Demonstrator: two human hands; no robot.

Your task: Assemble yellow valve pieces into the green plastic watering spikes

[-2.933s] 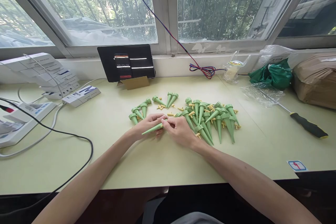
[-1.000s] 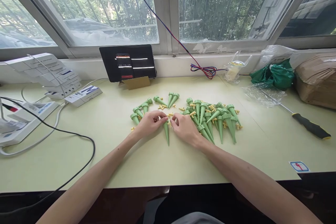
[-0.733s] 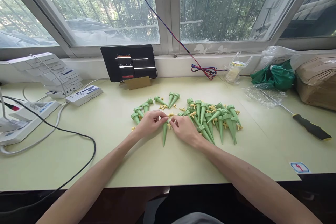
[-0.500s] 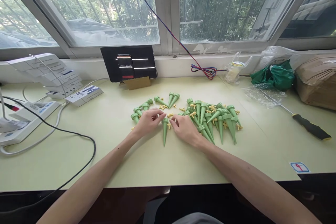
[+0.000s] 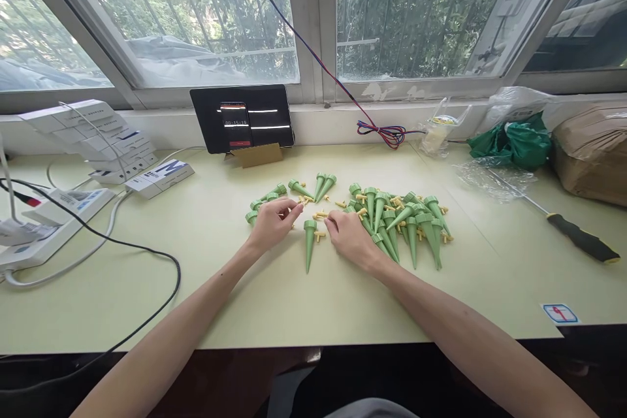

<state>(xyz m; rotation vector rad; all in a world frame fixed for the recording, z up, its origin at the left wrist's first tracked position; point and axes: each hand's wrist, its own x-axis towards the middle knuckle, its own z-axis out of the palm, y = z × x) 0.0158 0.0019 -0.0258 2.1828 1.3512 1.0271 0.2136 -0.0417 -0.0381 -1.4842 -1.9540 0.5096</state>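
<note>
Between my hands a green plastic watering spike [image 5: 309, 241] lies on the table with its tip toward me. A small yellow valve piece [image 5: 320, 235] is just right of its cap. My left hand [image 5: 274, 222] is left of the spike, fingers loosely bent and apart, with nothing visible in them. To the right, my right hand [image 5: 349, 235] rests low by the heap of green spikes [image 5: 411, 225], its fingers loosely curled and partly hidden. Another yellow piece [image 5: 321, 215] lies near its fingertips. Several more spikes [image 5: 274, 191] lie beyond my left hand.
A tablet [image 5: 242, 119] leans by the window behind the spikes. White boxes [image 5: 161, 177] and a power strip [image 5: 63, 222] with cables are at the left. At the right lie a screwdriver [image 5: 580, 235], a green bag [image 5: 512, 140] and a wrapped brown parcel [image 5: 590, 150].
Both hands have drawn apart from the middle spike, the left one leftward and the right one slightly rightward. The spike stays lying between them.
</note>
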